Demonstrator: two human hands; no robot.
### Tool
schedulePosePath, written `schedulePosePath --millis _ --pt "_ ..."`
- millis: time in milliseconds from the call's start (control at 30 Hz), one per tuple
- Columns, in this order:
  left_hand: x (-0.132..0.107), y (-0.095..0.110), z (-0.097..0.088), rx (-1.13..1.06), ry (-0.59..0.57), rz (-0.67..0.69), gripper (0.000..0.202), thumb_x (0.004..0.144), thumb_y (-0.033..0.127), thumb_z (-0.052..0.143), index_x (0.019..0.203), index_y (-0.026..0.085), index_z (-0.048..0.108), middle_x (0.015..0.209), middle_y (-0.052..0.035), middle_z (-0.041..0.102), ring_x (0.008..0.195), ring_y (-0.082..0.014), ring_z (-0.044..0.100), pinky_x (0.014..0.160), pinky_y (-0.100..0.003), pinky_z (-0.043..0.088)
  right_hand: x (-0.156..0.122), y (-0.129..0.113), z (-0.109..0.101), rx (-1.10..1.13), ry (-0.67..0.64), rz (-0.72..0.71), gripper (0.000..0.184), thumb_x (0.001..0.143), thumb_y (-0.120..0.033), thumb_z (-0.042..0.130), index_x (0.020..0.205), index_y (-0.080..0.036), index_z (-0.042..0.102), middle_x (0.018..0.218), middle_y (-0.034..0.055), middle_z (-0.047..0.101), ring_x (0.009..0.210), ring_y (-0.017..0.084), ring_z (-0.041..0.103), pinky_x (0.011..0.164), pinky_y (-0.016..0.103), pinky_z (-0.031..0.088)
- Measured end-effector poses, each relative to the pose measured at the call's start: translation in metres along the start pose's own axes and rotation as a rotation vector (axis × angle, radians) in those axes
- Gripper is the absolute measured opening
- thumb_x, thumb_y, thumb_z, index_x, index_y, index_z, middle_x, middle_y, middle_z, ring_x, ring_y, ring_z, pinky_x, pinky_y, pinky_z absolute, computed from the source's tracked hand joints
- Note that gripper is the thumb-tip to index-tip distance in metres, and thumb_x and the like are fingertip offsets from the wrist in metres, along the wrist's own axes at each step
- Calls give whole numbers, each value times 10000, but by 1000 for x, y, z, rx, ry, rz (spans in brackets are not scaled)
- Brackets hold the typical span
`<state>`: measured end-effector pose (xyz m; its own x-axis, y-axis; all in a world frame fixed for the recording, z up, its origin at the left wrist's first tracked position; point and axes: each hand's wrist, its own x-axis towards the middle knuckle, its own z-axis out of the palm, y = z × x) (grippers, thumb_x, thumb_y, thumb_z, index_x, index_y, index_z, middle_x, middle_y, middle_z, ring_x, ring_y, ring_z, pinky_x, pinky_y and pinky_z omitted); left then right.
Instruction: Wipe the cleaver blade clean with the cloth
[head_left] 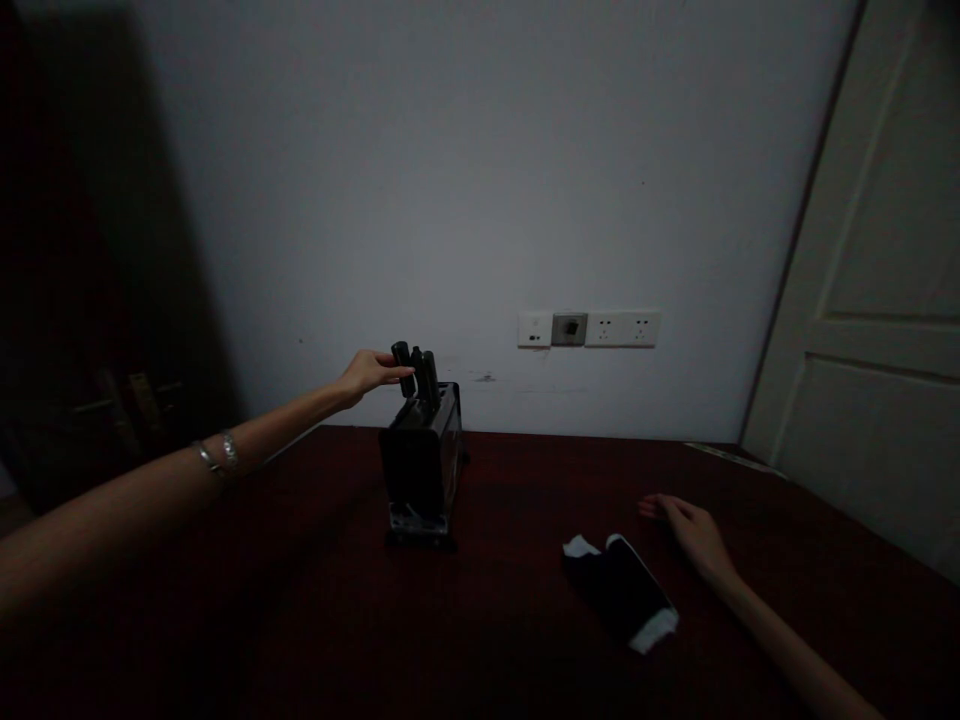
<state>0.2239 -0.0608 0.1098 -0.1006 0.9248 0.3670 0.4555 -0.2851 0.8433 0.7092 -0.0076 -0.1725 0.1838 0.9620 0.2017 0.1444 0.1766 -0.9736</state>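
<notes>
My left hand [372, 371], reaching in from the left, pinches the black handle of a knife [403, 362] between thumb and fingers. The knife stands at the top of a dark, narrow knife block [414, 470]; its blade is out of sight. Just right of it, other black knife handles [429, 378] stick up from the block. My right hand [699, 538] lies on the table with its fingers loosely stretched and holds nothing. Beside that hand, on its left, is a flat black piece with white ends [621, 590], perhaps cloth or a wrapper; the dim light hides its kind.
The dark red-brown table [517, 500] meets a pale wall [465, 200] at the back. White sockets and a grey switch [569, 329] are set low in the wall. A pale panelled door [885, 300] stands at the right. Bracelets [217, 455] circle my left wrist.
</notes>
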Motion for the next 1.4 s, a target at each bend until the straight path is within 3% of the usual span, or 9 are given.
schedulePosePath --millis 433,867,1200,1267,1400 --pt "-1 -16 2 61 -38 -8 229 545 239 749 760 168 715 748 -50 685 745 -183 606 752 -325 451 -4 -5 1 -35 -2 -5 326 733 -410 488 775 -134 656 818 115 706 813 254 663 863 402 464" --pt "0 -29 6 18 26 -30 310 550 243 731 850 176 687 925 -88 657 888 -216 575 721 -323 421 -3 -5 1 -12 2 6 309 727 -404 500 767 -138 653 818 116 705 790 252 666 830 401 479" --pt "-8 -27 4 -161 -53 -147 405 584 190 632 985 134 614 1002 -108 633 960 -228 570 779 -336 430 -1 -1 1 -26 -7 -15 295 719 -392 510 761 -141 659 809 108 707 781 245 668 800 375 497" --pt "-7 -31 -3 -165 -10 -193 394 647 179 561 1035 117 589 1028 -113 623 950 -215 581 784 -332 451 -1 -1 2 -26 -11 -20 295 718 -390 511 767 -138 657 813 112 706 779 243 668 797 376 499" --pt "2 -55 -17 -17 191 -299 297 811 202 496 1072 68 543 1058 -128 582 922 -191 579 790 -343 473 -2 -5 3 -58 -15 -4 322 721 -397 492 776 -121 649 804 124 702 771 241 669 806 384 491"
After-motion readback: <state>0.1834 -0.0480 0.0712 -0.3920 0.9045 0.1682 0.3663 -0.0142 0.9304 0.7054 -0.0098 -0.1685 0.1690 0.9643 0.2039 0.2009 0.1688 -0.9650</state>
